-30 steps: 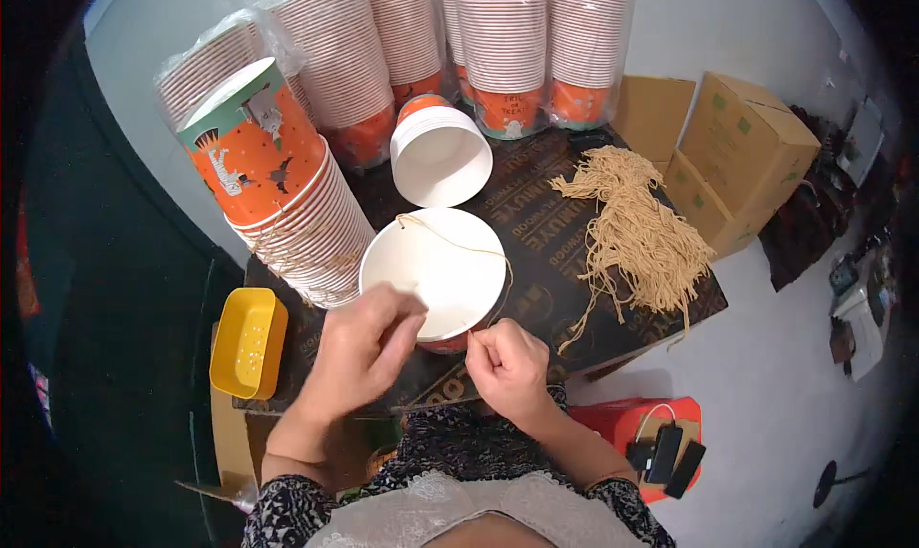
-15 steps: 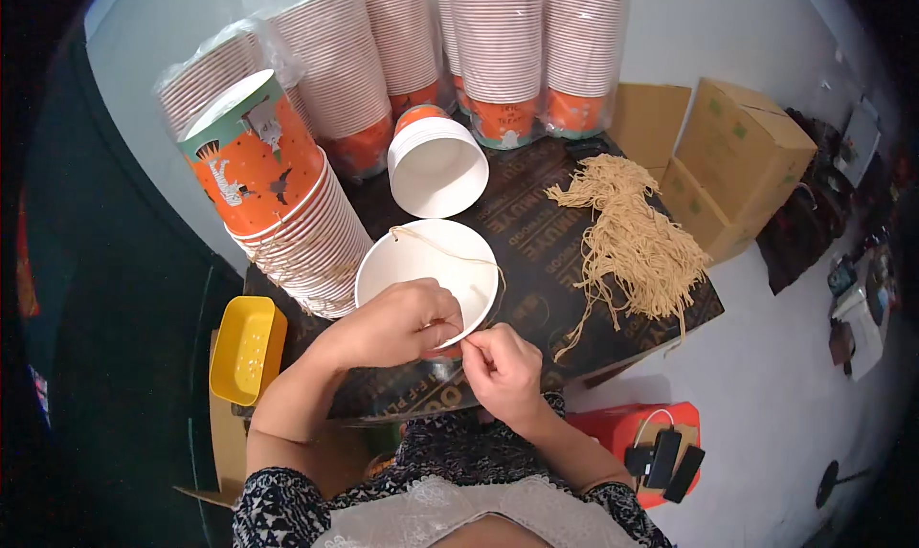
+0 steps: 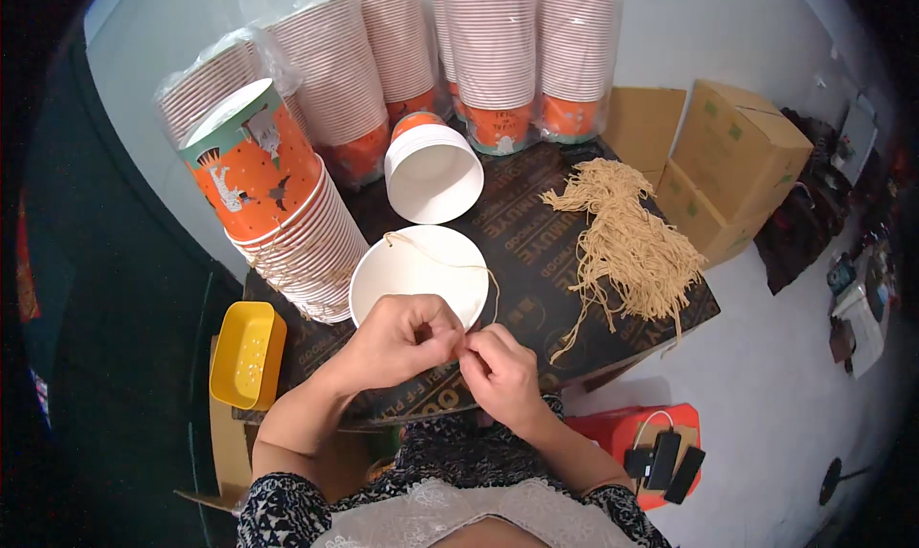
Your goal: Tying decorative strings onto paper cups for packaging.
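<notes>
In front of me a white-lined paper bucket [image 3: 418,270] stands with its mouth toward me. A thin tan cord [image 3: 450,263] is fixed at its far rim, crosses the mouth and hangs over the right side down to my right fingers. My left hand [image 3: 407,342] is closed in a pinch at the near rim; what its fingertips hold is hidden. Touching them, my right hand [image 3: 502,371] is also closed, pinching the cord's lower end. To the left leans a stack of nested orange buckets [image 3: 302,251], several with cords at their rims.
Beyond the bucket more white buckets [image 3: 434,177] lie nested on their side. A bundle of tan cords [image 3: 637,242] rests at the table's right. Plastic-wrapped bucket stacks [image 3: 493,50] line the back. A yellow tray [image 3: 251,352] with small white bits stands left; cardboard boxes [image 3: 737,156] stand right.
My left hand has come out of the bucket's mouth to its near rim, fingertips now against the right hand's. The bucket has shifted slightly left.
</notes>
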Action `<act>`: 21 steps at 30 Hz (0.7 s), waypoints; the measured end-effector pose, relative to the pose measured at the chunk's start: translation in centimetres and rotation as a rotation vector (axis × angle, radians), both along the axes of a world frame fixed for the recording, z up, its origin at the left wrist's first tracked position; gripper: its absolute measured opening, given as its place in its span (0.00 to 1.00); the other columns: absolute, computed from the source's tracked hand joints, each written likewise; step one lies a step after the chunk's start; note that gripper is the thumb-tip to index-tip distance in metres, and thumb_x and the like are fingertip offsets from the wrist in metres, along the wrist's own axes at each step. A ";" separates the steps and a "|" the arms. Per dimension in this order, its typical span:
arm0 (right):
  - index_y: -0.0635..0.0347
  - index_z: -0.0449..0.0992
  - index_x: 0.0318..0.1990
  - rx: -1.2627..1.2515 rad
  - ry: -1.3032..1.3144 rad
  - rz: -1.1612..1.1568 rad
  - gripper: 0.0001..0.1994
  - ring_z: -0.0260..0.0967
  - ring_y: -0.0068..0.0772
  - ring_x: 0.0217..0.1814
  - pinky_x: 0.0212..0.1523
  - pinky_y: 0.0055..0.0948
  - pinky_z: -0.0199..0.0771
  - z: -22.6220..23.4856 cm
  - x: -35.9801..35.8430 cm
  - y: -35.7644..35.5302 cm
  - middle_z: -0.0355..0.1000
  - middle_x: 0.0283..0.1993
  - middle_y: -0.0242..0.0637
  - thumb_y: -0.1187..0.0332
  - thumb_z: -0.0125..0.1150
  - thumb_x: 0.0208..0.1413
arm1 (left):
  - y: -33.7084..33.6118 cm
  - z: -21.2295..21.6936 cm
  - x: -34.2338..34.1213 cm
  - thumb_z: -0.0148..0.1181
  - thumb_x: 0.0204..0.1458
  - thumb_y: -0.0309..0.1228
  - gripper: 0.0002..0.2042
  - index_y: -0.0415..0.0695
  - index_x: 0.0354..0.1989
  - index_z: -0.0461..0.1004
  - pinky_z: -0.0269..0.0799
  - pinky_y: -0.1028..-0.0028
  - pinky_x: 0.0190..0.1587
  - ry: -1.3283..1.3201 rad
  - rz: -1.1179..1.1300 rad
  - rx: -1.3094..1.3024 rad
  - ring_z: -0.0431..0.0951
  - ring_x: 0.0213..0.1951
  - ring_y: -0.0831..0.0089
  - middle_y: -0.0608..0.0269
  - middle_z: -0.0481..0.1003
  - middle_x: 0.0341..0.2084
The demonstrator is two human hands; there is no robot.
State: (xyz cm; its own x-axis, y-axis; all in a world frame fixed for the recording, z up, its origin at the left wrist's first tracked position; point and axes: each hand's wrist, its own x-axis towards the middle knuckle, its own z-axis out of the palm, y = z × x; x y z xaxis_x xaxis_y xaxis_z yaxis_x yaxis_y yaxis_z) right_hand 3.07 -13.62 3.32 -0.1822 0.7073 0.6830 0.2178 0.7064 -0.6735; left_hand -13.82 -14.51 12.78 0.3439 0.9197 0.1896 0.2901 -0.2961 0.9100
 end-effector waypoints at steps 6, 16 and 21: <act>0.64 0.75 0.42 0.065 0.127 -0.032 0.11 0.70 0.34 0.26 0.26 0.29 0.69 1.8 1.5 0.0 0.71 0.31 0.41 0.83 0.61 0.51 | 0.1 0.2 0.3 0.62 0.54 0.22 0.03 0.35 0.30 0.75 0.71 0.80 0.29 0.016 0.055 -0.122 0.73 0.27 0.83 0.67 0.76 0.24; 0.64 0.73 0.42 0.164 0.119 0.212 0.11 0.72 0.37 0.31 0.31 0.30 0.72 5.4 1.9 2.3 0.71 0.33 0.42 0.85 0.59 0.51 | 0.3 -0.1 0.9 0.66 0.52 0.24 0.06 0.36 0.31 0.75 0.69 0.79 0.30 0.132 0.045 -0.064 0.71 0.27 0.84 0.67 0.75 0.22; 0.63 0.73 0.38 0.210 0.028 0.309 0.08 0.72 0.45 0.34 0.34 0.37 0.74 6.1 2.7 3.6 0.70 0.34 0.42 0.81 0.61 0.50 | 0.6 0.4 0.5 0.62 0.55 0.25 0.05 0.36 0.32 0.75 0.69 0.79 0.29 0.081 0.062 -0.178 0.70 0.27 0.85 0.68 0.75 0.23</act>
